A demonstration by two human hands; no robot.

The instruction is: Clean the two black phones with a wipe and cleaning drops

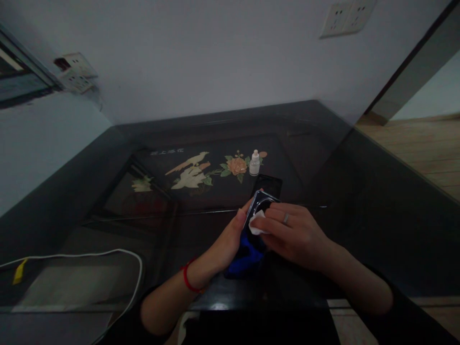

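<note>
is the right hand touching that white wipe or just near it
Touching. The head view shows the right hand pinching the white wipe, which pokes out past the fingers.

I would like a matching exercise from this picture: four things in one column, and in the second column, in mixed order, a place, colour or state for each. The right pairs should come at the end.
Things
1. bottle
2. tissue
3. bracelet
4. cable

Descriptions
A. red
B. long and curved, with a yellow tag
C. upright beside the flower design
D. held in the right hand, at the phone

Right pairs: 1-C, 2-D, 3-A, 4-B
</note>
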